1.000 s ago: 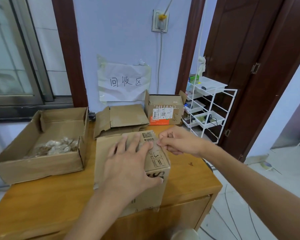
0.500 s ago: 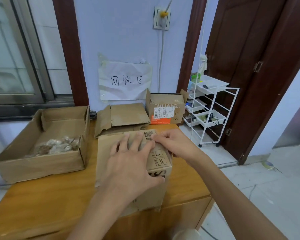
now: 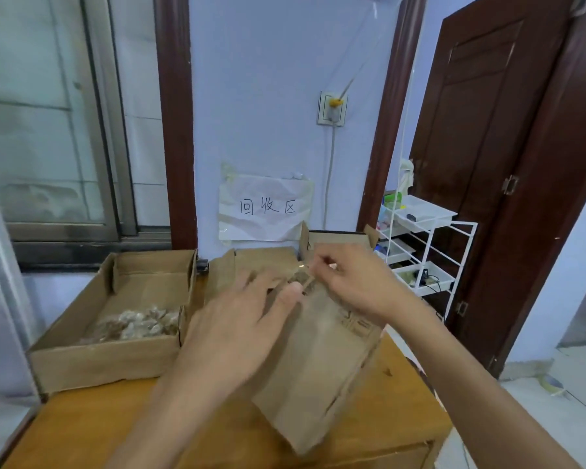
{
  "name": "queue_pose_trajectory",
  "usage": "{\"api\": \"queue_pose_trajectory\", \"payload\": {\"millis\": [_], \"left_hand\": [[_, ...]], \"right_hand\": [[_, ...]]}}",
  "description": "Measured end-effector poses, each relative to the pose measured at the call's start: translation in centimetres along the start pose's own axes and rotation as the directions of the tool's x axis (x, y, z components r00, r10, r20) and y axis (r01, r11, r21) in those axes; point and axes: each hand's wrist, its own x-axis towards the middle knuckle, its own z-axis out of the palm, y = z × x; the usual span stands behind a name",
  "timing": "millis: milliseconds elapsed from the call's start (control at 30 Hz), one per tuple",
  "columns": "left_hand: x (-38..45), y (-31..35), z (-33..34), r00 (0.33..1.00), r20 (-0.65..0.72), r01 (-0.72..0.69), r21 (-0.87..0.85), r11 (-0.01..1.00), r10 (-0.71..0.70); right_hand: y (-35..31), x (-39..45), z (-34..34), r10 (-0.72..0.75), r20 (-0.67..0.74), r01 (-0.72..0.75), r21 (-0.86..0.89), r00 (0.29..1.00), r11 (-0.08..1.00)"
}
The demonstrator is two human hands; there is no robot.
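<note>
Peeling a tape strip off the box on the table: right hand pinches it, left hand presses down, fingers spread. Risk: strip may snap; tilted box may slide.

Wooden table bears a brown carton; open box at left.

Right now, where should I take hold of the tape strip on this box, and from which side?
Take the tape strip at its lifted free end, at the far edge of the box, coming from the right, where the right hand pinches it. It looks thin and flat, so a fingertip pinch suits, while the left hand presses on the box.
</note>
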Motion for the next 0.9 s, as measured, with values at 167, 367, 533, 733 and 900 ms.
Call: {"api": "queue_pose_trajectory", "payload": {"millis": [167, 367, 533, 733, 900], "left_hand": [[4.7, -0.7, -1.8, 0.98, -0.198, 0.005, 0.031, 1.0, 0.002], [2.7, -2.0, 2.6, 0.985, -0.174, 0.017, 0.1, 0.995, 0.001], [2.3, -2.4, 2.1, 0.984, -0.169, -0.02, 0.174, 0.985, 0.05], [1.7, -1.5, 1.1, 0.989, -0.107, -0.068, 0.297, 0.952, 0.104], [1.0, -0.7, 0.8, 0.992, -0.071, -0.075, 0.301, 0.951, 0.1]], "right_hand": [[-3.4, 1.7, -4.0, -0.13, -0.073, 0.119, -0.137, 0.989, 0.983], [-3.2, -1.4, 1.8, -0.013, -0.081, 0.011, -0.027, 0.997, 1.0], [-3.2, -3.4, 4.1, -0.008, -0.203, 0.017, 0.046, 0.979, 0.999], [-2.5, -4.2, 4.7, -0.081, -0.192, 0.078, -0.021, 0.978, 0.997], [-3.5, -5.5, 5.6, -0.013, -0.328, -0.025, -0.112, 0.944, 0.993]]}}
